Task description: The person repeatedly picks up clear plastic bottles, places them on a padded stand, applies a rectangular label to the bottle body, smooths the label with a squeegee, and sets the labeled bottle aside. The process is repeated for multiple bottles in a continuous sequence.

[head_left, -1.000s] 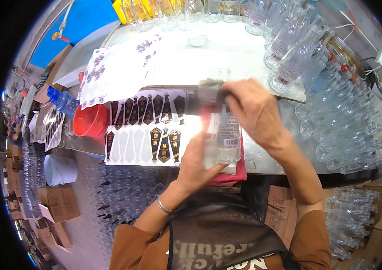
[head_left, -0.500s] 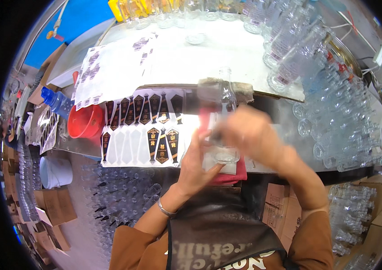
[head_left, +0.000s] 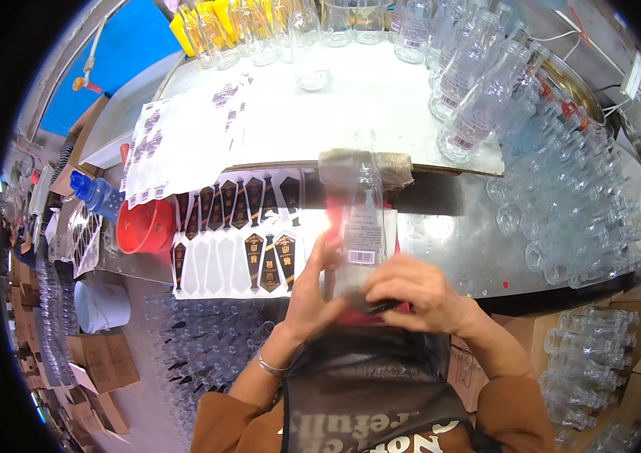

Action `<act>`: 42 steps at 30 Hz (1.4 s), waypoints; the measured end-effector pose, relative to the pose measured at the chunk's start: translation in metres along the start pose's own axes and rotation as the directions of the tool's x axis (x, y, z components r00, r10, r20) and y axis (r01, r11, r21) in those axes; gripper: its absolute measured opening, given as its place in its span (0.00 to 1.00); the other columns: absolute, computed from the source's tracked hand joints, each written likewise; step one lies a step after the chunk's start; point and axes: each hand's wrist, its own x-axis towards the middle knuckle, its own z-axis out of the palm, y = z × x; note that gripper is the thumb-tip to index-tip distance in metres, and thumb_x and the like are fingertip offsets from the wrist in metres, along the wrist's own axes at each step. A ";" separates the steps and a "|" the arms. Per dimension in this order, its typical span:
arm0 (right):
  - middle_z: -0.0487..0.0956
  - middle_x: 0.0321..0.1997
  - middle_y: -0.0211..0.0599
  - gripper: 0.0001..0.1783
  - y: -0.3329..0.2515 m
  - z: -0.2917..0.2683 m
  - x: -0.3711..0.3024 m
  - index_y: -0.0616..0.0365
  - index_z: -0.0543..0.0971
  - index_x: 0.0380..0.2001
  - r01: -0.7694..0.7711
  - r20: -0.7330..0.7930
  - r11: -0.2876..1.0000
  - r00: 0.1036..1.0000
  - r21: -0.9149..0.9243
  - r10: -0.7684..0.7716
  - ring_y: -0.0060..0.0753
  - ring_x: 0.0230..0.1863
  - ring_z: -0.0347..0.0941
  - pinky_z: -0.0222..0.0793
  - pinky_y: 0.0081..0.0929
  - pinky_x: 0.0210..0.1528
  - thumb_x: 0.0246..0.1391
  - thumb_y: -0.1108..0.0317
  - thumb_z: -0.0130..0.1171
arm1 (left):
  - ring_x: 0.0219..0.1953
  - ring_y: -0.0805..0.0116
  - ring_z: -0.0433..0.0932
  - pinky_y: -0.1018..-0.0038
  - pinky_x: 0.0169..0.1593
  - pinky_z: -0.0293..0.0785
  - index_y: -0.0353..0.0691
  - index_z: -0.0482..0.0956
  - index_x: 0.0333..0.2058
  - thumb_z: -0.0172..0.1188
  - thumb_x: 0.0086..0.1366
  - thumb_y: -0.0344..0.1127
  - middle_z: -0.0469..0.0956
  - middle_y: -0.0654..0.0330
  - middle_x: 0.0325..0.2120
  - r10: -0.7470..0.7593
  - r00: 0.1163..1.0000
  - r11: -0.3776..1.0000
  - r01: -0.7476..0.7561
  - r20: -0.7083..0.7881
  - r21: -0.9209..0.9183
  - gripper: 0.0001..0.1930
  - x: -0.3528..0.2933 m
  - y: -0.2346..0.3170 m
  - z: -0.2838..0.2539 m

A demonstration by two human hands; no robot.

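Note:
A clear glass bottle (head_left: 364, 215) with a printed label and barcode lies in front of me, its neck pointing away. My left hand (head_left: 311, 291) grips its left side, low near the base; some fingers are hidden behind the glass. At the base, my right hand (head_left: 418, 293) is closed on a small dark flat piece (head_left: 387, 306), mostly covered by the fingers. Beneath the bottle shows a red cloth (head_left: 333, 219), and its neck lies over a rolled beige cloth (head_left: 394, 171). Left of the hands is a sheet of black tie-shaped labels (head_left: 269, 264), partly peeled.
Labelled bottles (head_left: 479, 113) stand at the right of the white board (head_left: 290, 128), and many clear bottles lie beyond them. A lone bottle (head_left: 313, 75) stands at the back. To the left are printed label sheets (head_left: 184, 136), a red bucket (head_left: 143, 226) and a blue-capped bottle (head_left: 97, 192).
My right hand has come down from the bottle's middle to its base, uncovering the printed label. My left hand stays at its side. The whole view has shifted slightly.

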 end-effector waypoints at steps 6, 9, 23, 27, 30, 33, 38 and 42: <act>0.82 0.42 0.44 0.13 0.042 -0.030 0.018 0.64 0.80 0.38 -0.110 -0.449 0.964 0.894 -0.243 -0.011 0.36 0.42 0.80 0.77 0.28 0.45 0.46 0.84 0.62 | 0.58 0.56 0.76 0.63 0.61 0.71 0.34 0.41 0.74 0.71 0.52 0.24 0.70 0.43 0.63 -0.026 1.000 0.999 0.026 0.014 -0.026 0.57 -0.001 0.004 0.002; 0.82 0.41 0.44 0.17 0.004 -0.004 0.007 0.59 0.81 0.40 0.021 -0.100 0.985 0.994 -0.170 -0.038 0.45 0.39 0.80 0.78 0.34 0.41 0.44 0.79 0.68 | 0.57 0.56 0.77 0.64 0.60 0.72 0.34 0.43 0.74 0.71 0.52 0.25 0.70 0.43 0.63 -0.003 1.000 1.000 0.003 0.001 -0.015 0.56 -0.002 0.006 0.001; 0.83 0.30 0.48 0.19 0.059 -0.067 0.096 0.65 0.82 0.41 -0.498 -0.502 0.821 0.805 -0.279 0.318 0.38 0.30 0.81 0.74 0.30 0.36 0.60 0.57 0.62 | 0.62 0.66 0.69 0.68 0.66 0.63 0.30 0.62 0.66 0.58 0.73 0.48 0.71 0.53 0.61 -0.394 0.910 0.702 0.391 0.133 -0.595 0.34 0.091 -0.002 0.017; 0.83 0.34 0.56 0.26 0.028 -0.072 0.117 0.62 0.81 0.46 -0.482 -0.123 0.805 0.874 -0.347 0.470 0.55 0.39 0.82 0.76 0.39 0.44 0.54 0.50 0.64 | 0.63 0.66 0.68 0.68 0.67 0.62 0.29 0.59 0.68 0.60 0.72 0.46 0.70 0.53 0.61 -0.267 0.959 0.729 0.262 0.090 -0.633 0.35 0.071 0.017 0.014; 0.84 0.35 0.56 0.26 -0.017 -0.079 0.124 0.61 0.80 0.47 -0.452 0.023 0.840 0.877 -0.301 0.480 0.56 0.39 0.82 0.77 0.42 0.45 0.53 0.51 0.64 | 0.67 0.61 0.67 0.65 0.70 0.60 0.32 0.54 0.71 0.61 0.71 0.44 0.67 0.50 0.64 -0.162 0.985 0.763 0.165 0.062 -0.625 0.38 0.053 0.020 0.005; 0.80 0.23 0.42 0.19 -0.056 -0.093 0.132 0.57 0.81 0.43 -0.265 -0.173 0.846 0.963 -0.463 0.207 0.32 0.22 0.76 0.71 0.31 0.28 0.52 0.58 0.69 | 0.68 0.55 0.66 0.60 0.71 0.59 0.32 0.52 0.72 0.58 0.72 0.45 0.64 0.48 0.67 -0.155 0.987 0.747 0.084 -0.050 -0.660 0.38 0.040 0.022 -0.011; 0.82 0.30 0.51 0.21 -0.035 -0.175 0.222 0.60 0.82 0.42 -0.364 -0.455 0.653 0.890 -0.664 0.034 0.42 0.32 0.81 0.73 0.36 0.36 0.53 0.54 0.64 | 0.66 0.55 0.69 0.61 0.68 0.63 0.32 0.56 0.70 0.55 0.73 0.38 0.65 0.48 0.66 -0.215 0.972 0.761 0.105 -0.095 -0.641 0.32 0.037 0.020 -0.032; 0.83 0.47 0.54 0.26 0.031 -0.205 0.269 0.57 0.82 0.47 -0.652 -0.615 0.438 0.749 -0.618 0.247 0.55 0.51 0.80 0.74 0.45 0.52 0.50 0.50 0.63 | 0.65 0.57 0.71 0.63 0.66 0.65 0.31 0.59 0.69 0.54 0.73 0.32 0.67 0.49 0.65 -0.223 0.969 0.777 0.109 -0.110 -0.620 0.29 0.041 0.016 -0.042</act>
